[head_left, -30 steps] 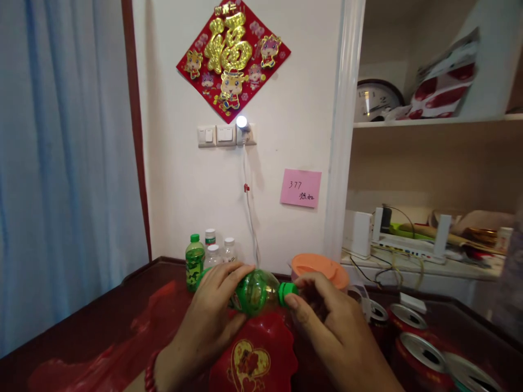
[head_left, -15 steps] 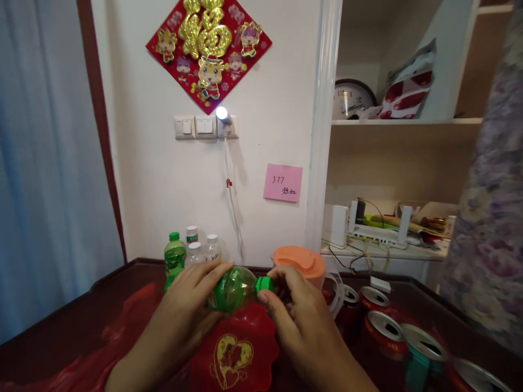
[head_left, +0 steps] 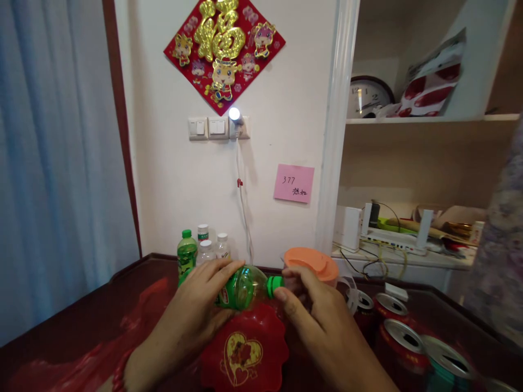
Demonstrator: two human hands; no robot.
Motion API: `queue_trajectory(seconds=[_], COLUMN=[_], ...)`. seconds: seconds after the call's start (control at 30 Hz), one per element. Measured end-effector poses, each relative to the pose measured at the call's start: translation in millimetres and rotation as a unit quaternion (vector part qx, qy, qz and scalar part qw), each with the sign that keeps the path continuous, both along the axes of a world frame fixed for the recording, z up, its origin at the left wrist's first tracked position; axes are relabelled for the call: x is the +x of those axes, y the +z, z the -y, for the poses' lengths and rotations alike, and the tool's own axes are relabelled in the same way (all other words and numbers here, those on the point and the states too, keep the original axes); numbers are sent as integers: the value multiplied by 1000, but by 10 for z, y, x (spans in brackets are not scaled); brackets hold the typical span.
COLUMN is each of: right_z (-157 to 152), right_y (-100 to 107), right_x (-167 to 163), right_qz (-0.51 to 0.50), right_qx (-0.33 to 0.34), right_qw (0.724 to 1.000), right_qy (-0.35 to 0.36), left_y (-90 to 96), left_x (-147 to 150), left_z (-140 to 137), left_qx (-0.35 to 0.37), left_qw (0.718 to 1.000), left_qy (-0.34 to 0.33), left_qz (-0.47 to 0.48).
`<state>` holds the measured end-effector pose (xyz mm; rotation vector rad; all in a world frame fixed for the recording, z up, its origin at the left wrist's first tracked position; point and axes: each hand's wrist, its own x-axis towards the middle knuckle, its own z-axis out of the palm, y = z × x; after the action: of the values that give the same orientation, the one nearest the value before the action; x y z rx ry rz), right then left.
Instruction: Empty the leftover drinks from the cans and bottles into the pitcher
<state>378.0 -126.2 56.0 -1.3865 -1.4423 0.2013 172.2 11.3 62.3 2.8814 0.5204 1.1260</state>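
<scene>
A green-labelled plastic bottle (head_left: 241,288) lies sideways in front of me, its green cap (head_left: 274,286) pointing right. My left hand (head_left: 208,291) is closed around the label part of its body. At the cap end, the thumb and bent fingers of my right hand (head_left: 314,305) are closed on the cap; the far fingertips are partly hidden. Under the bottle is a red scalloped tray (head_left: 272,356) with a gold heart print. Behind my left hand stands another green bottle (head_left: 187,253), beside several white-capped bottles (head_left: 206,250).
An orange-lidded jug (head_left: 312,262) stands behind my right hand. Several opened drink cans (head_left: 404,343) are on the right of the dark table. A red plastic bag (head_left: 93,337) lies on the left. A white router (head_left: 390,242) sits on the shelf at right.
The view has shifted left, so everything appears farther right. Both hands stay at the bottle, and the right thumb and fingers have shifted slightly at the cap.
</scene>
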Motion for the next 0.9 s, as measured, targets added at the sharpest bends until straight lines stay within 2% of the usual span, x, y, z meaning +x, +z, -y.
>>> queue_trajectory(seconds=[0.07, 0.23, 0.37, 0.5, 0.6, 0.73, 0.9], right_z=[-2, 17, 41, 48, 57, 85, 220], right_y=[-1, -14, -25, -16, 17, 34, -6], right_x=[-9, -22, -4, 1, -11, 6, 32], right_qz=[9, 40, 46, 8, 17, 34, 59], right_qx=[-7, 52, 67, 22, -10, 31, 68], right_qw=[1000, 997, 996, 1000, 1000, 999, 996], right_qy=[16, 26, 34, -4, 7, 27, 12], left_y=[-15, -49, -9, 23, 20, 48, 193], left_x=[9, 14, 4, 10, 17, 29, 31], left_z=[6, -10, 28, 78, 90, 107, 211], left_qx=[2, -3, -2, 4, 4, -2, 4], left_qw=[1000, 1000, 1000, 1000, 1000, 1000, 1000], left_qy=[-2, -4, 1, -1, -6, -16, -26], left_qz=[-2, 5, -2, -6, -5, -7, -10])
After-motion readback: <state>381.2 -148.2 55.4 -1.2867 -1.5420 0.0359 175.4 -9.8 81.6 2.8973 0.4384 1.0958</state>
